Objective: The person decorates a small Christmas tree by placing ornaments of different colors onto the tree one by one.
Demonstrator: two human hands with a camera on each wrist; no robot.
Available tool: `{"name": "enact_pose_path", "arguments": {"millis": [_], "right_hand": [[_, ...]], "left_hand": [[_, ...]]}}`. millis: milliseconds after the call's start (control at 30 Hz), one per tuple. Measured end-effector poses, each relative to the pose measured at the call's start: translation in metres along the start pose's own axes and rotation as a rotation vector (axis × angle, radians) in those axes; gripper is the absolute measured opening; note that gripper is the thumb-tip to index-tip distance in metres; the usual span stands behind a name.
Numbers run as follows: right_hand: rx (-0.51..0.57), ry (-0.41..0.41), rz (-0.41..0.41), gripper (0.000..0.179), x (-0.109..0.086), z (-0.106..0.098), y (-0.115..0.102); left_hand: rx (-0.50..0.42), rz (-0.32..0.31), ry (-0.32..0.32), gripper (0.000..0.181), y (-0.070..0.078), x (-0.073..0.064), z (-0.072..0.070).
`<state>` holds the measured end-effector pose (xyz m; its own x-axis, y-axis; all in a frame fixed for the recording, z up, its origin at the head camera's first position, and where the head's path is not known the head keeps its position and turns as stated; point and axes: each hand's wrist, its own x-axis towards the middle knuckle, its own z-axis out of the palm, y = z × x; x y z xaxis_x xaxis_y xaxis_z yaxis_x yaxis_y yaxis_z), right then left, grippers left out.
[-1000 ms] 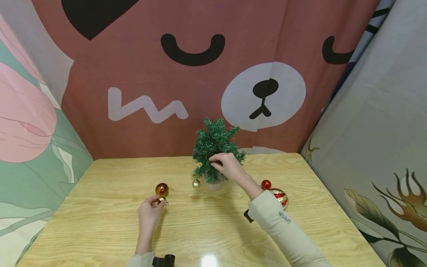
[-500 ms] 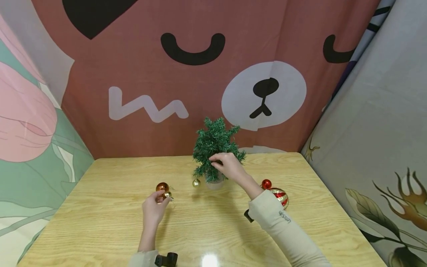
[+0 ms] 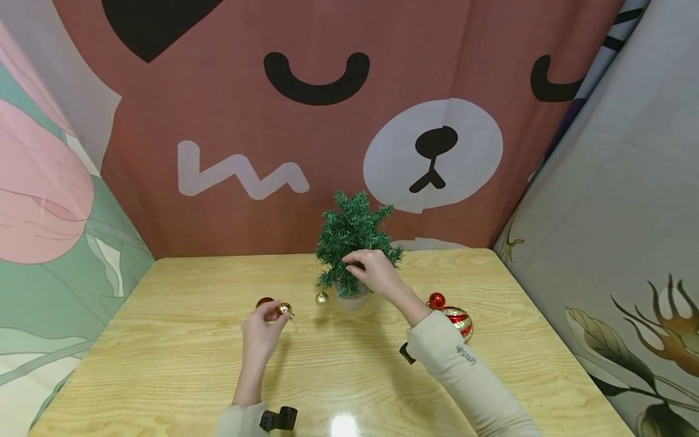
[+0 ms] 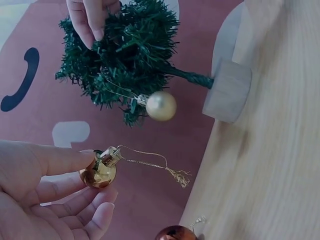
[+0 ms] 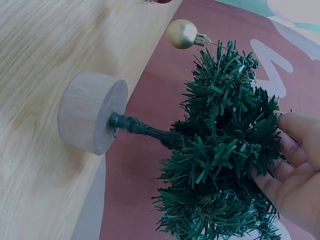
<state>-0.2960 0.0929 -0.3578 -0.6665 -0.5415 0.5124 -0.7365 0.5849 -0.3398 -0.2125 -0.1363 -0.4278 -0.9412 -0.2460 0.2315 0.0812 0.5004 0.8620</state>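
Between thumb and fingers, my left hand (image 3: 260, 338) pinches a small shiny gold bauble (image 4: 99, 175) whose gold string loop hangs loose. It is raised above the table, left of a small green artificial Christmas tree (image 3: 349, 227). My right hand (image 3: 378, 273) holds the tree's foliage; in the right wrist view its thumb and fingers curl around branch tips, partly hidden by needles. A matte gold bauble (image 4: 161, 105) hangs by its string from a low left branch. The tree stands upright on a round pale wooden base (image 5: 85, 112).
A copper-orange bauble (image 3: 264, 301) lies on the wooden table (image 3: 164, 340), partly hidden behind my left hand. Near my right forearm lie a red bauble (image 3: 436, 300) and a larger red-and-gold striped one (image 3: 461, 323). A printed cloth (image 3: 235, 224) hangs behind the table.
My left hand has lifted the shiny gold bauble from beside the copper one and moved it right and farther forward, toward the tree. My right hand stays at the branches.
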Motion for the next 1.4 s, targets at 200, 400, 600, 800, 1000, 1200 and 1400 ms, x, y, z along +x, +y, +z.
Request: {"name": "enact_pose_path", "arguments": {"millis": [200,400,600,800,1000,1200,1400], "right_hand": [[-0.008,0.000,0.008,0.017,-0.001,0.001,0.000],[-0.008,-0.007,0.017,0.018,-0.001,0.002,0.001],[0.004,0.001,0.011,0.018,-0.001,0.001,0.000],[-0.002,0.004,0.008,0.018,-0.001,0.000,0.001],[-0.004,-0.001,0.015,0.018,0.000,0.000,0.000],[0.001,0.009,0.004,0.018,0.000,0.001,0.000],[-0.007,0.022,0.002,0.018,0.000,0.002,0.001]], "left_hand": [[-0.021,0.022,0.006,0.029,0.007,0.002,0.001],[-0.050,0.036,-0.007,0.029,0.014,0.004,0.002],[-0.087,0.074,-0.022,0.028,0.024,0.007,0.005],[-0.090,0.111,-0.030,0.027,0.033,0.011,0.007],[-0.104,0.123,-0.036,0.027,0.041,0.012,0.010],[-0.099,0.130,-0.059,0.029,0.048,0.012,0.014],[-0.124,0.156,-0.087,0.030,0.057,0.014,0.016]]}}
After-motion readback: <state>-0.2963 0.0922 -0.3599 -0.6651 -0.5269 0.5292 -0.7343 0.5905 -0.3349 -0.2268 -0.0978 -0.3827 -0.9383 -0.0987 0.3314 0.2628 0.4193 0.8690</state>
